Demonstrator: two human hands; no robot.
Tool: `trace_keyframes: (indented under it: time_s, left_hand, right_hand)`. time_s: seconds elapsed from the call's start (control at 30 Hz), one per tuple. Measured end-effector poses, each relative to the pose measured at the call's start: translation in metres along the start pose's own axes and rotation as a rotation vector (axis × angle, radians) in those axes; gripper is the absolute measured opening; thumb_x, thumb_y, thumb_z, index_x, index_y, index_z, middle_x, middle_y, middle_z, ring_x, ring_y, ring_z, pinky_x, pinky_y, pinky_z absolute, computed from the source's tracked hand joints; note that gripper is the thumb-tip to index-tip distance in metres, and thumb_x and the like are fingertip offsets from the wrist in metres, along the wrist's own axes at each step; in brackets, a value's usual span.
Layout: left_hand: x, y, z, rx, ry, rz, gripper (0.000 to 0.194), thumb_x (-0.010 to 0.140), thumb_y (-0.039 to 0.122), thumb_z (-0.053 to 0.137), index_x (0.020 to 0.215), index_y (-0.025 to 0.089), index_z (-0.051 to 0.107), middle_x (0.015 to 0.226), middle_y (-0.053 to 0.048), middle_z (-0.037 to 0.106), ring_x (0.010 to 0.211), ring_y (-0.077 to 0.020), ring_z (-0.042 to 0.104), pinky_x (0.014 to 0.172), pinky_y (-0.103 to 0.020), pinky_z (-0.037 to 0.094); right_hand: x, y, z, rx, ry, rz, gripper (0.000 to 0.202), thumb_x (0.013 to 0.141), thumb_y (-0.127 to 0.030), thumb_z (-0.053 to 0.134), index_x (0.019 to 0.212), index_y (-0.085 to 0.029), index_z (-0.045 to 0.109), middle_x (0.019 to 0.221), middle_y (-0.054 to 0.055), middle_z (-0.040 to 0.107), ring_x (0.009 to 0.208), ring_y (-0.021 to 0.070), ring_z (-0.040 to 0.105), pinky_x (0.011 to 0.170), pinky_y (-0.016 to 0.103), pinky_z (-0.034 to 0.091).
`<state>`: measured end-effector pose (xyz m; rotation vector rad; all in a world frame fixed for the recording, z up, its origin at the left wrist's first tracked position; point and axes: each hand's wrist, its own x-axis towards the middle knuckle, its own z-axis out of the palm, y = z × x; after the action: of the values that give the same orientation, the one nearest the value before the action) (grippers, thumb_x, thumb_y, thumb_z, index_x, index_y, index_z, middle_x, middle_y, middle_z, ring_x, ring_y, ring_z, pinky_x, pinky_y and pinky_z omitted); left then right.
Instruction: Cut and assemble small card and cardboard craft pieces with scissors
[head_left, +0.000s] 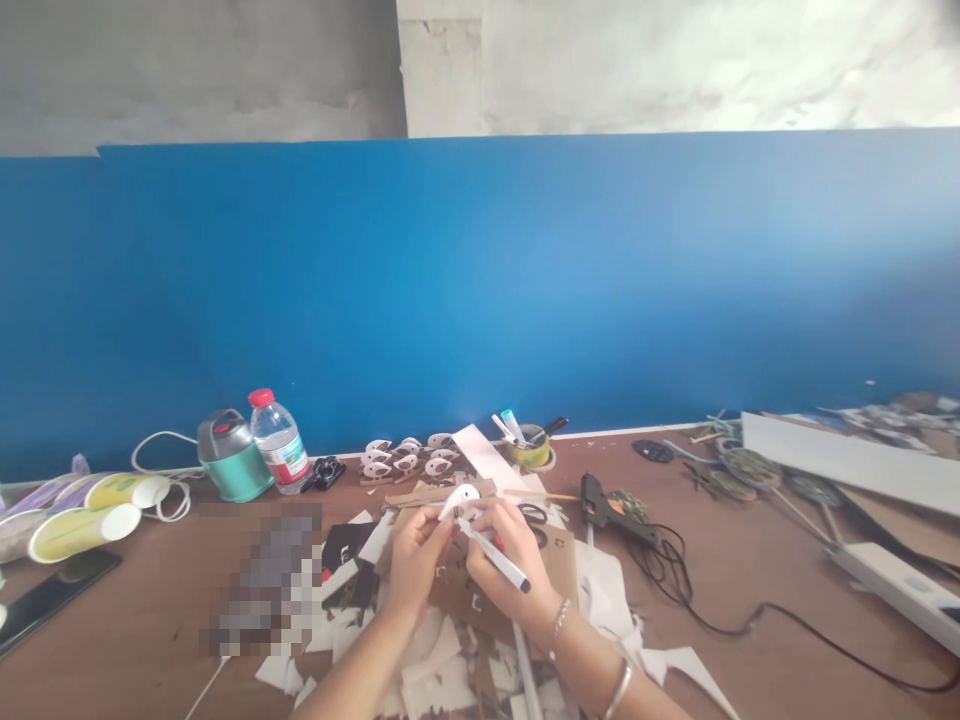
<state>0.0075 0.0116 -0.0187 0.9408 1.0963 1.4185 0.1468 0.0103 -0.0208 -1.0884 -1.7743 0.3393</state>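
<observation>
Between the fingertips of my left hand (pixel 412 555) is a small white paper cutout (pixel 459 496) with a dark mark on it. My right hand (pixel 504 545) is closed around a white marker pen (pixel 501 562), its dark end pointing down toward my wrist. The pen's tip meets the cutout area, but my fingers partly hide the contact. Just beyond my hands, several similar white cutouts with dark spots (pixel 405 460) stand in rows. Under my hands lie brown cardboard (pixel 559 565) and a heap of white paper scraps (pixel 439 665). Black-handled scissors (pixel 534 514) lie partly behind my right hand.
A black glue gun (pixel 604 508) with a trailing cord (pixel 765 608) lies to the right. Pens stand in a tape roll (pixel 531 457) at the back. Leftward are a water bottle (pixel 282 446), a teal container (pixel 238 475), paper cups (pixel 84 533) and a phone (pixel 56 598).
</observation>
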Motion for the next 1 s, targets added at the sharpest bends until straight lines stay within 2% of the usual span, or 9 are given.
trace_keyframes:
  time_s: [0.37, 0.53, 0.73, 1.0]
  left_hand:
    - [0.0024, -0.0054, -0.0034, 0.008, -0.021, -0.006, 0.031, 0.069, 0.042, 0.074, 0.089, 0.017, 0.069, 0.081, -0.006, 0.074, 0.078, -0.0217, 0.067, 0.071, -0.028, 0.05]
    - [0.0026, -0.0048, -0.0033, -0.012, -0.027, 0.022, 0.029, 0.069, 0.04, 0.074, 0.086, 0.018, 0.07, 0.082, -0.006, 0.074, 0.082, -0.023, 0.068, 0.076, -0.03, 0.05]
    - [0.0042, -0.0079, -0.0045, -0.006, -0.058, 0.04, 0.028, 0.071, 0.04, 0.072, 0.088, 0.018, 0.071, 0.085, -0.007, 0.075, 0.082, -0.0229, 0.068, 0.076, -0.03, 0.05]
    - [0.0025, -0.0047, -0.0023, 0.0, -0.069, 0.038, 0.028, 0.07, 0.039, 0.073, 0.089, 0.018, 0.071, 0.089, -0.008, 0.075, 0.085, -0.0245, 0.069, 0.078, -0.031, 0.05]
  right_hand:
    - [0.0026, -0.006, -0.0047, 0.008, -0.033, 0.028, 0.021, 0.063, -0.004, 0.048, 0.072, -0.023, 0.046, 0.1, 0.005, 0.064, 0.098, 0.0226, 0.06, 0.083, 0.034, 0.045]
    - [0.0028, -0.0036, -0.005, 0.083, -0.004, 0.071, 0.018, 0.066, -0.007, 0.049, 0.074, -0.023, 0.047, 0.1, 0.004, 0.065, 0.095, 0.0216, 0.061, 0.08, 0.031, 0.047]
    - [0.0025, -0.0006, -0.0038, 0.094, 0.005, 0.042, 0.018, 0.069, -0.008, 0.051, 0.08, -0.023, 0.053, 0.103, 0.005, 0.065, 0.1, 0.0222, 0.06, 0.087, 0.034, 0.046]
    - [0.0022, -0.0011, -0.0026, 0.067, 0.014, 0.039, 0.017, 0.071, -0.009, 0.052, 0.081, -0.023, 0.055, 0.103, 0.005, 0.066, 0.1, 0.0229, 0.06, 0.087, 0.036, 0.048]
